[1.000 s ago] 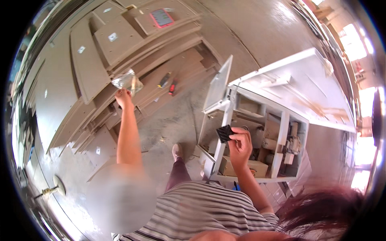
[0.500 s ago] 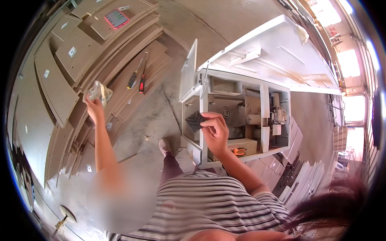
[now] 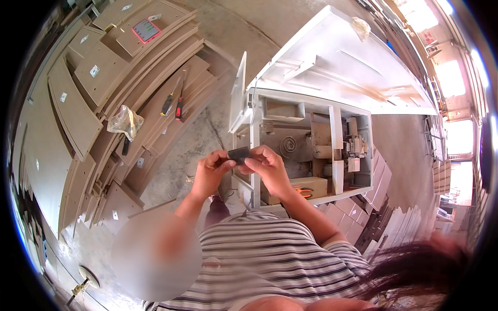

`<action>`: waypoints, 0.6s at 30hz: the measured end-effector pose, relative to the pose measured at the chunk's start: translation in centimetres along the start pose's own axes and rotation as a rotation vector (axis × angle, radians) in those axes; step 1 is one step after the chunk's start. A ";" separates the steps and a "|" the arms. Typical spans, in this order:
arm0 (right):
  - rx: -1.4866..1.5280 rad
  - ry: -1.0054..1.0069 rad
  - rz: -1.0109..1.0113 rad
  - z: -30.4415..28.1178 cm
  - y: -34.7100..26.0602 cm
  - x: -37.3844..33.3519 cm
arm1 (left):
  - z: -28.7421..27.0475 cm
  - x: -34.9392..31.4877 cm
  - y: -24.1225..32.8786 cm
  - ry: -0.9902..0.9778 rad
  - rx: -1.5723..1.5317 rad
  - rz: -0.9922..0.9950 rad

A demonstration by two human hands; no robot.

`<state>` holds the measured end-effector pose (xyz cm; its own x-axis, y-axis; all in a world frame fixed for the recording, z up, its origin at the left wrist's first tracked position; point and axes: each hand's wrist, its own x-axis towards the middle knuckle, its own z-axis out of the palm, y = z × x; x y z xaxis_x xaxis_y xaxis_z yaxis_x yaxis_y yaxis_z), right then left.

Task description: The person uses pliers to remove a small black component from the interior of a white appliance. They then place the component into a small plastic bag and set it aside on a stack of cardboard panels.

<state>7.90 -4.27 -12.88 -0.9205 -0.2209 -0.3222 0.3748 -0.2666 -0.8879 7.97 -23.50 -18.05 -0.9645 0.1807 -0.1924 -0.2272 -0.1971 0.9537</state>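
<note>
A small flat black piece (image 3: 239, 154) is pinched between my two hands in front of my body. My left hand (image 3: 211, 168) grips its left end with thumb and fingers. At the other end, my right hand (image 3: 267, 168) holds it the same way. What exactly the piece is does not show. Just beyond my hands stands a white metal cabinet (image 3: 255, 171) with its door (image 3: 342, 67) swung out. Inside are a coiled cable (image 3: 288, 146), a mechanism (image 3: 356, 145) on the right and a cardboard box (image 3: 317, 187) with orange-handled pliers (image 3: 303, 192) on it.
Stacked grey-brown panels (image 3: 101, 67) fill the left side. On them lie a clear plastic bag (image 3: 125, 123), two screwdrivers (image 3: 179, 111), a black-handled tool (image 3: 126, 146) and a red-edged phone (image 3: 147, 31). More panels (image 3: 394, 233) lie at the lower right.
My left hand has left the plastic bag on the panels and come across to the black piece. My right hand has drawn the piece slightly left. The view has shifted a little.
</note>
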 end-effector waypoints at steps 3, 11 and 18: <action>0.037 -0.006 0.088 -1.0 -1.0 -1.2 | 1.4 -1.1 1.1 -0.006 -0.012 -0.093; 0.197 -0.069 0.219 -4.7 -2.1 -3.4 | 5.8 -3.1 0.6 0.033 -0.235 -0.174; 0.341 -0.102 0.330 -6.7 -2.7 -4.8 | 8.7 -4.4 2.7 0.002 -0.426 -0.157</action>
<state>10.55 3.81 -11.15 -0.7371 -0.4317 -0.5199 0.6756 -0.4549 -0.5802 12.78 -16.47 -12.62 -0.9143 0.2384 -0.3276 -0.4051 -0.5462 0.7332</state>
